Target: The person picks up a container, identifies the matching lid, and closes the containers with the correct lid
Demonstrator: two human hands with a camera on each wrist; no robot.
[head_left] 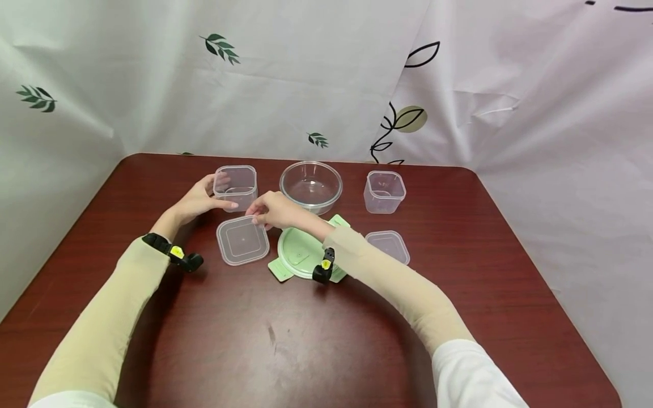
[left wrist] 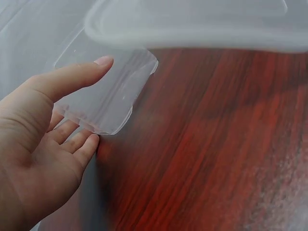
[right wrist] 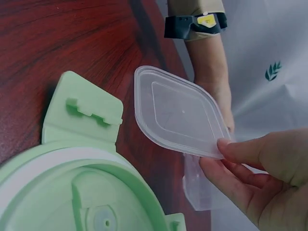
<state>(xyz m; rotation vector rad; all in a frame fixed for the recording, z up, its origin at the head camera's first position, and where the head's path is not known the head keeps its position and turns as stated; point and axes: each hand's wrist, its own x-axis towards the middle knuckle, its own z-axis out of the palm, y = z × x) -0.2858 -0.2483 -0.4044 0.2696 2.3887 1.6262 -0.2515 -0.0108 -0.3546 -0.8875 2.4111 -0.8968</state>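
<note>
My left hand [head_left: 196, 199] is around a clear square plastic container [head_left: 242, 197] at the table's back left. Its thumb lies along the near side, and its other fingers touch the far left side. Just in front, my right hand [head_left: 279, 211] pinches a corner of a clear square lid [head_left: 242, 242] between thumb and fingers. The right wrist view shows that lid [right wrist: 178, 110] tilted and lifted off the table. In the left wrist view, the lid's edge [left wrist: 202, 41] is blurred above the container [left wrist: 110, 86].
A round glass bowl [head_left: 311, 187] stands at the back middle. Before it lies a round green lid [head_left: 298, 255] with flaps, partly under my right forearm. To the right are a smaller clear container [head_left: 385, 198] and its small square lid [head_left: 389, 245]. A white patterned sheet hangs behind the table.
</note>
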